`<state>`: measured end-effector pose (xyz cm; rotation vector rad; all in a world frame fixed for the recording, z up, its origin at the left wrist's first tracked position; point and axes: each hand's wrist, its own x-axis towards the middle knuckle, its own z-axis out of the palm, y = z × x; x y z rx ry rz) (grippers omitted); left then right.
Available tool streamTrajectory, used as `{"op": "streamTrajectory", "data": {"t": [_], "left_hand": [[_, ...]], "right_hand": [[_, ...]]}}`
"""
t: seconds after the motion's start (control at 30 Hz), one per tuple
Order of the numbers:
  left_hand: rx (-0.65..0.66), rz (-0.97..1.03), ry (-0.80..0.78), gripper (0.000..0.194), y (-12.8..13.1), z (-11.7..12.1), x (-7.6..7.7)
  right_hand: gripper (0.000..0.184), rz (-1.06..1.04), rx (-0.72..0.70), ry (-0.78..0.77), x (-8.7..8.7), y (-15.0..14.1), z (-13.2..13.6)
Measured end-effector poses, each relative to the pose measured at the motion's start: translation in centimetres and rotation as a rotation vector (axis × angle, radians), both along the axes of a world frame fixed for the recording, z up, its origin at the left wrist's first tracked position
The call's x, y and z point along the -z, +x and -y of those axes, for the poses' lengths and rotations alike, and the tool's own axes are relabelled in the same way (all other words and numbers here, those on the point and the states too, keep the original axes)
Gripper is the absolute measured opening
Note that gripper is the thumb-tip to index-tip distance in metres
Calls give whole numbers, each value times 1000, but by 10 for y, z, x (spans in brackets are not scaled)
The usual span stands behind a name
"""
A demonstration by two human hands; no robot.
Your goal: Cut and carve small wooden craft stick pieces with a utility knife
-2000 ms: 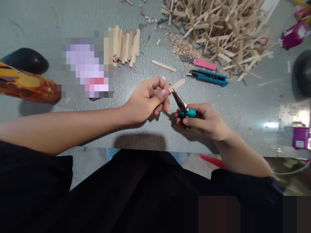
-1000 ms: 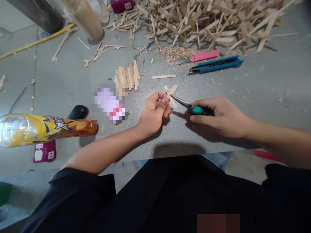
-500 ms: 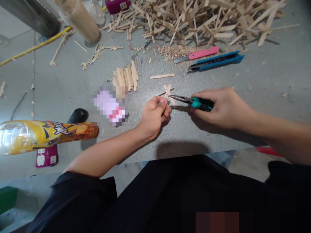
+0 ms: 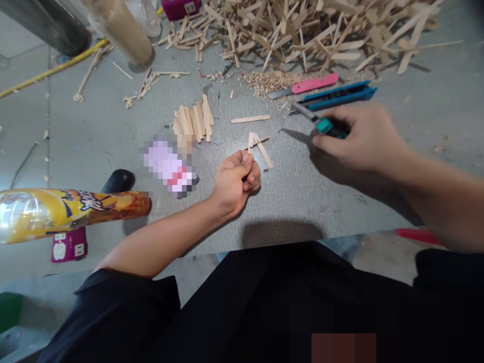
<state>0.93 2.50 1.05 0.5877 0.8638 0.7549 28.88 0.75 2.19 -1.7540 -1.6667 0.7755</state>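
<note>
My left hand point(image 4: 235, 185) is closed, pinching a pale wooden craft stick point(image 4: 250, 141) that points up from the fingertips. Other wooden pieces cross around its tip, one of them a slanted craft stick point(image 4: 263, 152) just to the right; whether they are joined is unclear. My right hand point(image 4: 365, 133) is wrapped around needle-nose pliers point(image 4: 322, 124) with teal and black handles. The pliers are raised over the table, apart from the sticks, their jaws pointing up and left toward the cutters. One single craft stick point(image 4: 250, 119) lies flat beyond my left hand.
A pink-handled knife point(image 4: 315, 83) and a blue box cutter point(image 4: 340, 96) lie beside wood shavings point(image 4: 268, 81). Behind them spreads a big heap of sticks point(image 4: 302, 35). A row of sticks point(image 4: 194, 120), a yellow-labelled bottle point(image 4: 75, 209) and a purple power socket point(image 4: 70, 245) are to the left.
The pliers have pulled away from the sticks, up and to the right with my right hand. The crossed sticks at my left fingertips now stand differently, with one leaning right.
</note>
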Motion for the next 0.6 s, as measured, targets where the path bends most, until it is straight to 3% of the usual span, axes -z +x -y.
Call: {"op": "streamTrajectory", "data": {"t": [0.13, 0.3, 0.43, 0.6], "left_hand": [[6, 23, 61, 35, 2, -3, 6], [110, 154, -49, 36, -1, -7, -3], [140, 237, -163, 29, -6, -10, -12], [189, 205, -212, 30, -8, -11, -11]], "right_hand": [[16, 217, -41, 19, -1, -10, 4], [10, 186, -207, 44, -5, -18, 15], [9, 153, -199, 82, -3, -14, 16], [18, 129, -184, 82, -2, -13, 19]]}}
